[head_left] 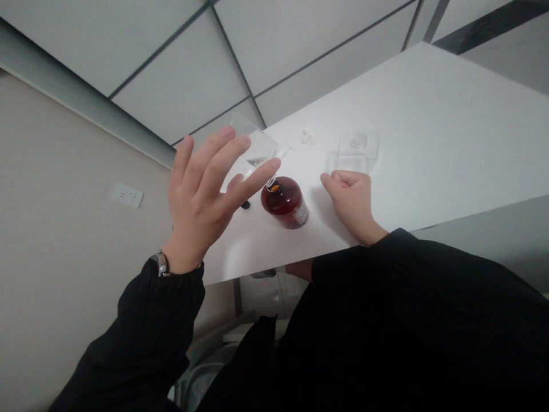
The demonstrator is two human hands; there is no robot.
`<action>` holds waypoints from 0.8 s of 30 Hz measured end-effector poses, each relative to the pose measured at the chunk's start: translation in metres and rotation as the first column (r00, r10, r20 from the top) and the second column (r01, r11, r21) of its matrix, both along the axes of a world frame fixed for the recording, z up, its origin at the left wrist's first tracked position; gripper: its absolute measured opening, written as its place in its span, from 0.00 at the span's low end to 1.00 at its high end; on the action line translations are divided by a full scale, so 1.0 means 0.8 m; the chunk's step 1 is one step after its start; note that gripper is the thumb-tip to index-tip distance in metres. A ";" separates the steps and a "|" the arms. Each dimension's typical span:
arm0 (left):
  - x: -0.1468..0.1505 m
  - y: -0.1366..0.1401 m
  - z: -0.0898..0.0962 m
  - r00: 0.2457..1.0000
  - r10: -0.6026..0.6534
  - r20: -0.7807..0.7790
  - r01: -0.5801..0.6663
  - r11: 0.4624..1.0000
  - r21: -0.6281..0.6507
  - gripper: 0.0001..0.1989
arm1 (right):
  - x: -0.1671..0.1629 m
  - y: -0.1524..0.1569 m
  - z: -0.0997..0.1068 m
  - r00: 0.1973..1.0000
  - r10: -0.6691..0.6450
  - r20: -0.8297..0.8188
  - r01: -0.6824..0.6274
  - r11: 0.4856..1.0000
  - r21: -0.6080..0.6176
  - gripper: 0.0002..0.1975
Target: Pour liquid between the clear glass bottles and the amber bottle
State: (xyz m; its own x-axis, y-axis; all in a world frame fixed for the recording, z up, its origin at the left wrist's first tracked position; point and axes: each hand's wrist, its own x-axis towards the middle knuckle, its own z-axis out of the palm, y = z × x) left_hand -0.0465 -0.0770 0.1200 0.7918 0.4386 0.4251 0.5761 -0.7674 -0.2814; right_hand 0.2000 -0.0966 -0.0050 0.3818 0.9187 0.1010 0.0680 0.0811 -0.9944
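Note:
My left hand (201, 194) is raised, fingers spread and curved around a clear square-sided bottle (261, 144), its thumb partly hidden behind. That bottle is tilted, and its ridged neck meets the mouth of a brown bottle (283, 205). The brown bottle stands upright with a white label and dark red-brown contents. To its right, my right hand (354, 197) is closed in a fist over the table. Whatever the fist may hold is hidden. Just beyond it is a second clear square-sided container (364, 147) with a round ring on top; I cannot tell whether the fist touches it.
A small black cap (245, 204) lies left of the brown bottle. Small white pieces (307, 136) sit farther back on the white table (450, 137). Panelled cabinet fronts (180, 86) rise behind, and a wall with a socket (127, 195) is at the left.

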 end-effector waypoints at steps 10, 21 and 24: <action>-0.001 0.001 0.000 0.999 -0.038 -0.023 0.040 0.996 0.079 0.24 | 0.000 0.001 0.000 1.000 0.000 0.004 0.000 1.000 0.000 0.28; 0.001 0.006 -0.001 0.999 -0.044 0.002 0.044 0.999 0.003 0.25 | 0.000 0.000 0.000 1.000 0.002 0.005 -0.002 1.000 0.002 0.27; 0.002 0.004 0.002 0.999 -0.043 -0.007 0.043 0.999 -0.010 0.26 | 0.000 0.000 0.000 1.000 0.003 0.004 -0.003 1.000 0.007 0.27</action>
State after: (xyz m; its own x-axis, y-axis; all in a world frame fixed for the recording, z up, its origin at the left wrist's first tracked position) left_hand -0.0449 -0.0737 0.1214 0.8130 0.4081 0.4153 0.5404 -0.7944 -0.2773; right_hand 0.2003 -0.0968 -0.0051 0.3788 0.9190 0.1088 0.0720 0.0880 -0.9935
